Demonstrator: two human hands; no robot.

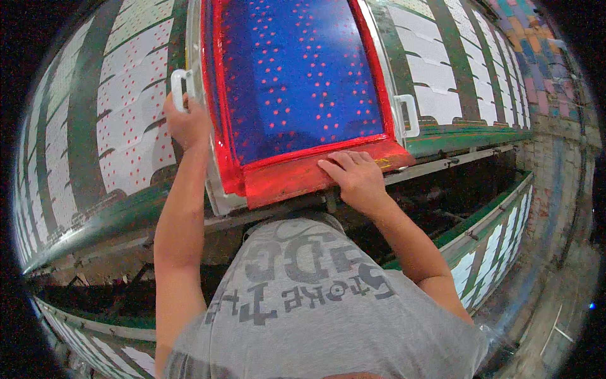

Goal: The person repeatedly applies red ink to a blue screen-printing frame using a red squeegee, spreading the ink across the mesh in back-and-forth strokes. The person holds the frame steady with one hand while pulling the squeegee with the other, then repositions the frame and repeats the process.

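Observation:
A printing screen (389, 120) lies in front of me, its deep blue mesh dotted with small red marks and its edges coated in red. White handles stand on its two sides. My left hand (188, 120) is closed around the left handle (179, 81). Along the near end runs a wide red-smeared panel (287, 184). My right hand (356, 177) rests on that panel, thumb and fingers stretched over its top. The right handle (408, 115) has no hand on it.
Long green-edged tables on both sides carry rows of white sheets; those at left (136, 104) bear red dots, those at right (435, 79) look plain. A lower table (489, 275) with white sheets is behind at right. A worn walkway (558, 164) runs along the far right.

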